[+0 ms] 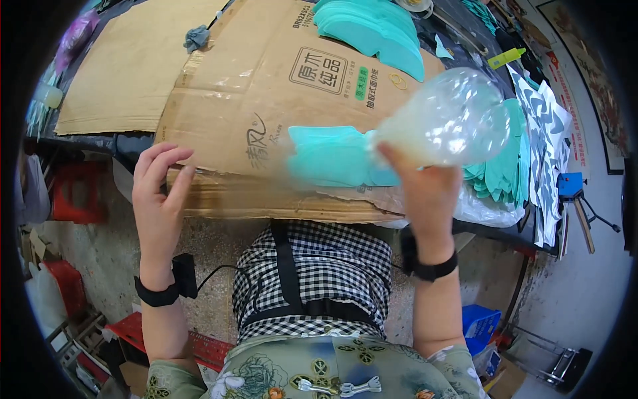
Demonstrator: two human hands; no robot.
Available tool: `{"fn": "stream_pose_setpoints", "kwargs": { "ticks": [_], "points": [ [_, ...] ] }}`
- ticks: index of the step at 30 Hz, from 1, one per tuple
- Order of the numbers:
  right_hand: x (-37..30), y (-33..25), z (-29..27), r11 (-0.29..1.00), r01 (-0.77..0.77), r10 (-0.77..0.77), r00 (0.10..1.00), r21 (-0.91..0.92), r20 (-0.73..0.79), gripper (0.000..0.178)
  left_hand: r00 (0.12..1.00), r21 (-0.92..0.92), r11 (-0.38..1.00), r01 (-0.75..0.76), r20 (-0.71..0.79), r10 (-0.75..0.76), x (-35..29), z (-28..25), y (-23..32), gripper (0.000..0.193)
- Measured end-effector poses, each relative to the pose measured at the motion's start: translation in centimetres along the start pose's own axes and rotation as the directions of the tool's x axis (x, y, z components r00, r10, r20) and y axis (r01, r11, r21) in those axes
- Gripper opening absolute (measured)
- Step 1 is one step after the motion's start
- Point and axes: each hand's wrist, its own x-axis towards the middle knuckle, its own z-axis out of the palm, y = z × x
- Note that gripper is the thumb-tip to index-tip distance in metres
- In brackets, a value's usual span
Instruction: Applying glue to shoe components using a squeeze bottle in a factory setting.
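Note:
My right hand is wrapped round the narrow end of a clear plastic bottle. The bottle is tipped, its wide rounded end up and to the right, with cloudy pale stuff inside near my hand. Below its neck lie teal sheet pieces on a flattened cardboard box; their left end is blurred. My left hand hovers at the cardboard's near left edge, thumb and fingers curved and apart. A thin dark line shows by the thumb tip; I cannot make out what it is.
A stack of teal cut pieces lies at the far side, with more teal pieces at the right. Beyond are a yellow marker and a grey rag. A red stool stands left, a blue crate lower right.

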Motion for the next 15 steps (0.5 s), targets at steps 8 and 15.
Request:
{"fn": "stream_pose_setpoints", "kwargs": {
  "ticks": [8, 15],
  "points": [
    [-1.3, 0.2, 3.9, 0.961, 0.264, -0.258, 0.963, -0.078, 0.076, 0.044, 0.956, -0.082, 0.973, -0.215, 0.187, 0.227, -0.1, 6.6, 4.4, 0.025],
    [-0.6, 5.5, -6.7, 0.966, -0.201, 0.235, 0.947, 0.164, -0.218, 0.025, 0.881, 0.036, 0.930, -0.366, 0.335, 0.334, 1.1, 9.6, 6.6, 0.033]
  ]
}}
